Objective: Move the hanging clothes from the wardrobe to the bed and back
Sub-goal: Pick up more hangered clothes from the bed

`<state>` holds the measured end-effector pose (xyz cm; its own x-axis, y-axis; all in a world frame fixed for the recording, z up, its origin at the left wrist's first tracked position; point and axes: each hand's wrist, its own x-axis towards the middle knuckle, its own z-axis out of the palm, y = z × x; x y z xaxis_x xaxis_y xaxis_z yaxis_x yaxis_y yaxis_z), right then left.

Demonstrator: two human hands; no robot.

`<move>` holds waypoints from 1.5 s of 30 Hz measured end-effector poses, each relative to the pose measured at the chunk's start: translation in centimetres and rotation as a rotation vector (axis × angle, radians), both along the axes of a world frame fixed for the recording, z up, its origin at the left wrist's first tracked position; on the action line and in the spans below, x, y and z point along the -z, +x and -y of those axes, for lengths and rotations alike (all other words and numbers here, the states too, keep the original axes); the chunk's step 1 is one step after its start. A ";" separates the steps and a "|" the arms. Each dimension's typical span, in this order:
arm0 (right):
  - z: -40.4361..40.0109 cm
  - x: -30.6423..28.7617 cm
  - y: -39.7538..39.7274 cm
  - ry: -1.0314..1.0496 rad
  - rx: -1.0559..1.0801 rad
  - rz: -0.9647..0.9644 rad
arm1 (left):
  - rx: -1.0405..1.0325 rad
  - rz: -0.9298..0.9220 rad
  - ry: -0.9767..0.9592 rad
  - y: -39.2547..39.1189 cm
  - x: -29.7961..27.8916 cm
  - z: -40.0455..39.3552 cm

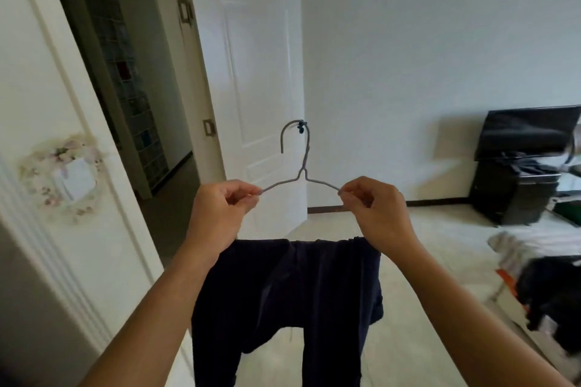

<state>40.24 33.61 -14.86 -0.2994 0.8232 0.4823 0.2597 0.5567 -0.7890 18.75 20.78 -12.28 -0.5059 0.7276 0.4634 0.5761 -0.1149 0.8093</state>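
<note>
A thin grey wire hanger (301, 166) is held up in front of me, hook pointing up. My left hand (220, 214) pinches its left shoulder and my right hand (377, 214) pinches its right shoulder. Dark navy trousers (289, 302) are draped over the hanger's lower bar and hang down between my forearms; the bar itself is hidden by the cloth. At the right edge lies the bed (534, 248) with white and black clothes (556, 289) piled on it. No wardrobe is in view.
An open white door (251, 72) stands straight ahead, with a dark hallway (132, 97) to its left. A white wall panel with a floral-framed switch (74, 179) is close on my left. A black stand with a screen (522, 173) sits by the right wall. Pale floor (446, 245) lies ahead.
</note>
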 end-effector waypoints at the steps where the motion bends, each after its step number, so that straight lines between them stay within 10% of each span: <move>1: 0.0 0.2 1.0 -0.008 0.037 0.007 | 0.028 0.008 -0.013 0.5 0.2 -0.7; 45: -8.7 9.5 51.3 -0.217 0.942 0.067 | 0.876 0.101 -0.310 50.9 10.4 -31.1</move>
<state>91.56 42.30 -24.39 0.5074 0.8088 0.2974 0.5728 -0.0587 -0.8176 69.69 51.83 -22.70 0.2543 0.9523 0.1688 0.3117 -0.2459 0.9178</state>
